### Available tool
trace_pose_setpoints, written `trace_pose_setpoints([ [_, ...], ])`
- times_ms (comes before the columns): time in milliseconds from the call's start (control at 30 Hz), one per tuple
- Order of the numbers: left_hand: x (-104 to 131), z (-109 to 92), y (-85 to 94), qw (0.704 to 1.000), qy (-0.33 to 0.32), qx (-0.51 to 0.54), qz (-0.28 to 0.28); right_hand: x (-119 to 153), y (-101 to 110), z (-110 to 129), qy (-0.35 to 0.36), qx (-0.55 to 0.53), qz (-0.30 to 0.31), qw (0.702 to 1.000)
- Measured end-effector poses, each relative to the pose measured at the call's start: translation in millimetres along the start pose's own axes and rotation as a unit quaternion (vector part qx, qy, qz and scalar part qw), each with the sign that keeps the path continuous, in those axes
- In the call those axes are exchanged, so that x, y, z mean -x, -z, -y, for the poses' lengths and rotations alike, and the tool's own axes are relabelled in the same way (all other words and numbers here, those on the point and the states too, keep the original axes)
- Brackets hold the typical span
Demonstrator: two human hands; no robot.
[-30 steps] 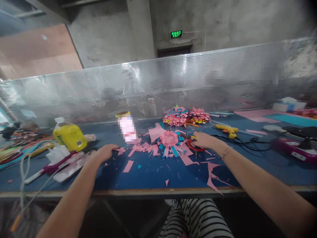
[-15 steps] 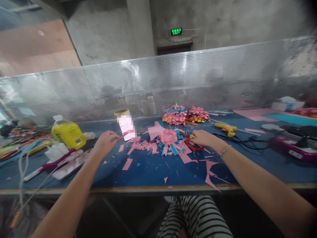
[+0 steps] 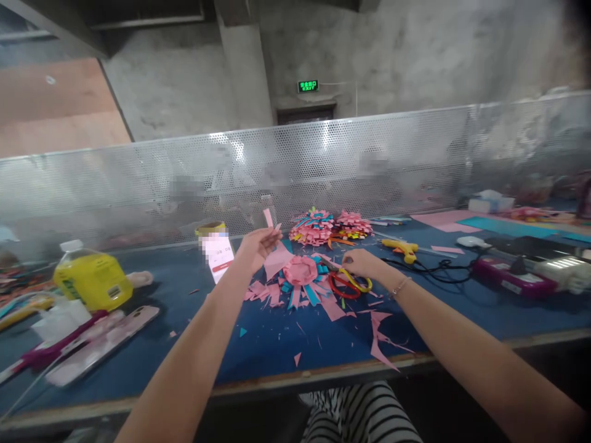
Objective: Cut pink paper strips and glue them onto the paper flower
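Item one, my left hand (image 3: 256,245): raised off the bench, fingers pinched together on a narrow pink paper strip (image 3: 268,217) that stands up above the fingertips, clear of the table. Item two, my right hand (image 3: 361,263): resting low on the blue felt-covered worktable (image 3: 258,344), fingers curled at the handles of the red-and-yellow-handled scissors (image 3: 347,283); I cannot tell whether the fingers are through the loops or only laid on them, so I log it as touching, not as a firm hold. Handling note, my judgement: the strip wants a light pinch near its lower end so it stays straight, and the scissors want seating fully in the right hand before they lift. Item three, between the hands: a round pink folded-paper rosette with blue strips fanned beneath it (image 3: 301,271), lying flat amid scattered pink paper offcuts (image 3: 332,306). Item four, beyond: a heap of finished pink and blue paper flowers (image 3: 323,225) near the perforated metal screen (image 3: 323,160). Item five, right of those: a yellow glue gun (image 3: 401,248) with black cable. Item six, far left: a yellow plastic bottle with white cap (image 3: 90,278), well apart from both hands.
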State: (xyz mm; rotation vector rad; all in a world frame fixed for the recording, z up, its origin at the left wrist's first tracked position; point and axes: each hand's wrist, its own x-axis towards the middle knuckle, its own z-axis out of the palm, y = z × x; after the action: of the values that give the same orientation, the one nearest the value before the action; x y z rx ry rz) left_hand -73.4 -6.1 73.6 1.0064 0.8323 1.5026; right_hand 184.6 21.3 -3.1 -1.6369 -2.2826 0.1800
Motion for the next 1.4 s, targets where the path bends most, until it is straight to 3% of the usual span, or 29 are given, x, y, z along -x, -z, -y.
trace_pose_setpoints([
  [100, -11.4, 25.8, -4.2, 0.998, 0.021, 0.051, 0.0, 0.2, 2.3, 0.6, -0.002, -0.012, -0.013, 1.0],
  [200, -11.3, 45.2, 3.7, 0.997, 0.037, 0.018, 0.059, 0.8, 2.6, 2.0, 0.003, -0.013, -0.024, 1.0],
  [400, -1.2, 54.9, 6.5, 0.995, 0.022, -0.039, 0.092, -0.6, -1.5, 6.6, 0.041, -0.088, -0.08, 0.992],
  [467, 1.2, 59.6, 0.9, 0.993, 0.024, -0.059, 0.104, 0.5, -1.8, 12.6, 0.08, -0.175, -0.093, 0.977],
  [567, 3.1, 70.1, -4.6, 0.983, 0.017, -0.099, 0.156, 5.2, -1.8, 26.1, 0.123, -0.326, -0.065, 0.935],
  [667, 4.0, 79.0, -5.8, 0.962, -0.009, -0.184, 0.202, 10.2, -3.4, 38.2, 0.13, -0.396, -0.046, 0.908],
  [833, 9.5, 81.1, -10.8, 0.924, -0.029, -0.275, 0.263, 11.8, -7.6, 42.6, 0.134, -0.398, -0.029, 0.907],
  [967, 15.7, 78.1, -16.6, 0.903, -0.041, -0.328, 0.275, 12.9, -5.5, 42.1, 0.151, -0.361, -0.027, 0.92],
  [1167, 21.3, 74.5, -19.8, 0.904, -0.046, -0.313, 0.288, 11.7, -5.9, 41.0, 0.141, -0.329, -0.058, 0.932],
  [1400, 20.9, 75.4, -20.1, 0.933, -0.008, -0.263, 0.246, 5.6, -10.3, 34.7, 0.117, -0.423, -0.068, 0.896],
])
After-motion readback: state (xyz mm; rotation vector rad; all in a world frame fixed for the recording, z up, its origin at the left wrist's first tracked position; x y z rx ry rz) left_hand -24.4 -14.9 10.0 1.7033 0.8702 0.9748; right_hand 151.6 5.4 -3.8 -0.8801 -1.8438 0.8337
